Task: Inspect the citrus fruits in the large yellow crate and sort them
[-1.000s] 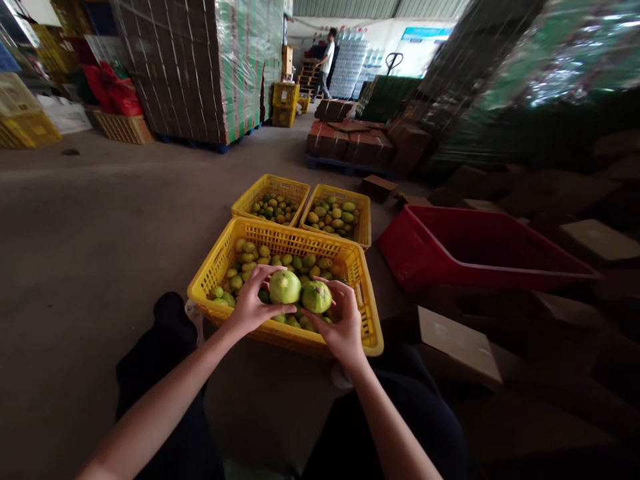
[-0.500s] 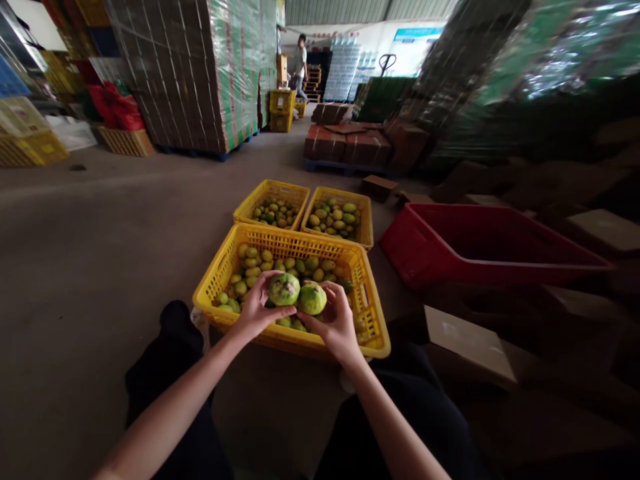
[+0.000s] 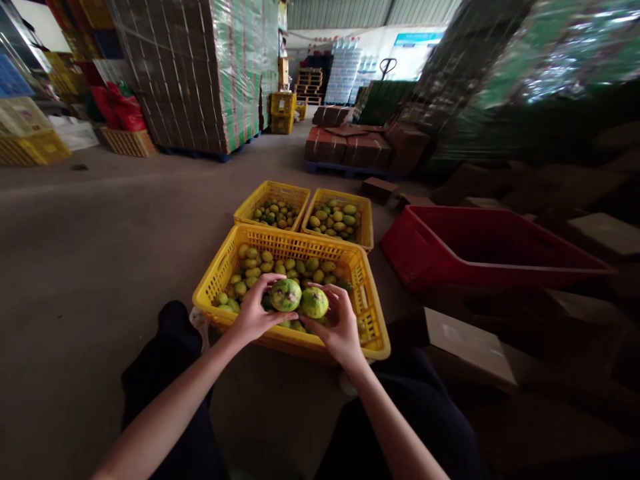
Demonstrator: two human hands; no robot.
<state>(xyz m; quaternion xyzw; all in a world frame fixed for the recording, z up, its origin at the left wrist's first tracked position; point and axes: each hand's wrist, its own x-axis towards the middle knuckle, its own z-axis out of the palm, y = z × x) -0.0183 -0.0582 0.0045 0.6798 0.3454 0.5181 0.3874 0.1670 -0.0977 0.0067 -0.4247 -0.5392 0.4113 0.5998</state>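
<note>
My left hand [image 3: 256,310] pinches a green lemon [image 3: 285,295] with brown scars on its end, thumb below and fingers above. Beside it, my right hand [image 3: 343,325] grips a second, yellower green lemon [image 3: 315,303] with a small dark mark. The two fruits are side by side, their ends turned up toward me. Both are held over a large yellow plastic crate [image 3: 373,303], which contains many yellow-green lemons [image 3: 251,263]. My hands hide part of the fruit underneath.
Behind the large crate stand two smaller yellow crates, left [image 3: 245,207] and right [image 3: 367,217], holding similar fruit. A red tub [image 3: 415,257] and a cardboard box [image 3: 467,340] are to the right. Wrapped pallet stacks [image 3: 240,73] and flat cartons [image 3: 345,147] stand farther back.
Both lemons have turned slightly in my fingers and sit a little lower in view. In the background, the walking person has moved left, mostly behind the stacks.
</note>
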